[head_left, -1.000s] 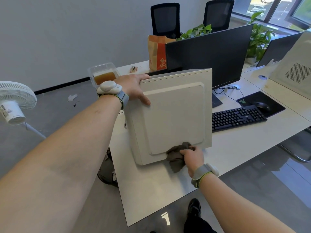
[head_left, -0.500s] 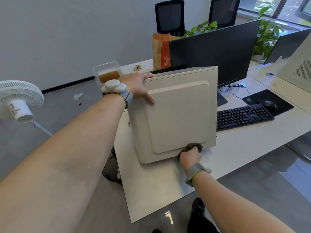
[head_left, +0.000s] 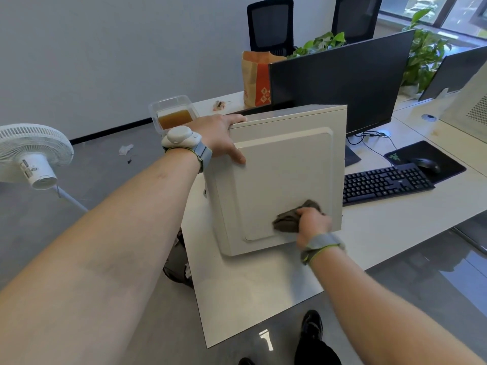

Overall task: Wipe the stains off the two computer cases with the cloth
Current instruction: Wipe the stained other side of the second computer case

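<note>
Cream computer case (head_left: 284, 175), grey-brown cloth (head_left: 288, 222), black keyboard (head_left: 384, 183)

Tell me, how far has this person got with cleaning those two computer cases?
In hand: the right hand presses the cloth on the lower side panel of the near computer case, while the left hand grips its top corner. That panel shows no obvious stains. Left: the second case, far right on the next desk, sits untouched; whether it is stained cannot be told.

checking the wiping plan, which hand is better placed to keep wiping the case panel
Right. The right hand already grips the cloth against the computer case side panel; the left hand grips its top corner, steadying it.
</note>
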A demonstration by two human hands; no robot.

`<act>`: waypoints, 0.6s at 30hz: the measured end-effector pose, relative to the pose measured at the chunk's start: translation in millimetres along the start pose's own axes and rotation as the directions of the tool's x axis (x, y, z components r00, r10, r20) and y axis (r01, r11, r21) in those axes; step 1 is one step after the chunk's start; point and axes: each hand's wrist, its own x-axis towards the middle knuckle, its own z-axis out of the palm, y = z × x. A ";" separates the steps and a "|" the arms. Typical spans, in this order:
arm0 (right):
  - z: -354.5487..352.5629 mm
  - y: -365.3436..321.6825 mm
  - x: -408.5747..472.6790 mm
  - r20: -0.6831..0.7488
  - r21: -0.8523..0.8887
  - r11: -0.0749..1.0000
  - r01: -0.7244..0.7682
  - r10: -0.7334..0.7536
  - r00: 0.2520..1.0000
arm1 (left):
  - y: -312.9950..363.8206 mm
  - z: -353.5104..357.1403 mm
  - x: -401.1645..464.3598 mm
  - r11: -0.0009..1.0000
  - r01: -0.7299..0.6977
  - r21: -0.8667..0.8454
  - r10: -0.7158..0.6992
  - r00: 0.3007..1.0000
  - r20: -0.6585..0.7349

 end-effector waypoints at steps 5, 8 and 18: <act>10.6 -87.9 17.2 -0.162 0.018 0.995 0.100 -0.096 0.982 | 2.8 -1.5 -4.8 1.000 -0.002 0.029 0.002 1.000 0.006; 21.5 -115.0 -0.7 -0.086 -0.187 0.940 0.284 -0.303 0.949 | 4.4 -2.3 -8.3 0.999 0.002 0.039 -0.002 1.000 0.010; 62.5 -150.6 -68.3 0.179 -0.552 0.613 0.566 -0.575 0.798 | 10.6 -9.3 -15.1 0.999 -0.031 -0.011 0.031 0.999 0.016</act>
